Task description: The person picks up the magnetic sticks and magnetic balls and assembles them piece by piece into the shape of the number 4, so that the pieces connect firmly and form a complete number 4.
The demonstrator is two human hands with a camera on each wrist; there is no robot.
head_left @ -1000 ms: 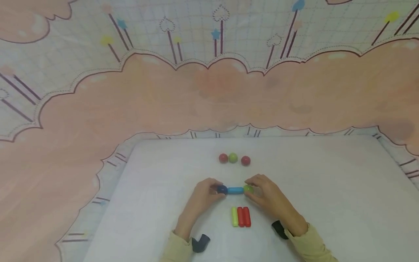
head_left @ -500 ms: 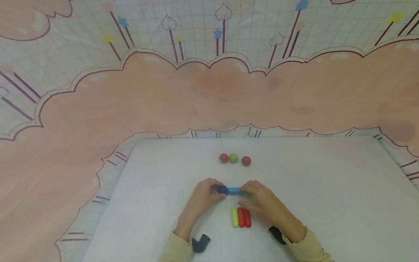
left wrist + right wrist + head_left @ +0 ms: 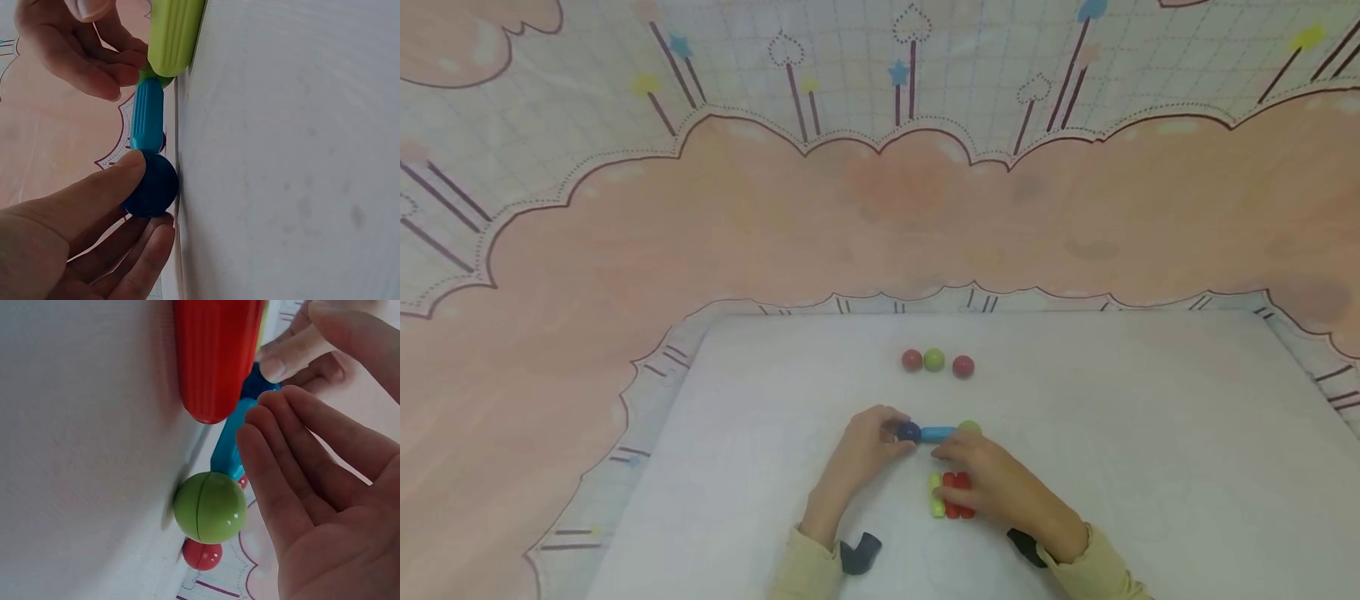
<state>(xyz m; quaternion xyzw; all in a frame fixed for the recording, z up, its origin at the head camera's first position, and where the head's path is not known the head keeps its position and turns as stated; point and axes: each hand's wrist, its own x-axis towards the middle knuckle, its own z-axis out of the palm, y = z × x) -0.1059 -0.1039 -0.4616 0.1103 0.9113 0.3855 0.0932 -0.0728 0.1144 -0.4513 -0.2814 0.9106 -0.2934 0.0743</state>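
Observation:
My left hand pinches a dark blue ball between thumb and fingers. A light blue ridged toy rod runs from that ball to a green ball, the three in one row on the table. My right hand hovers over the near rods, holding nothing, its fingers extended and its thumb apart. Under it lie a yellow-green rod and two red rods, side by side. In the head view the right hand partly covers the green ball and these rods.
Farther back on the white table sit two red balls and another green ball. A dark curved piece shows beside the left sleeve, another dark piece beside the right. A patterned cloth hangs behind the table.
My right hand has let go of the green ball and moved toward me, over the yellow-green and red rods. The left hand stays on the dark blue ball.

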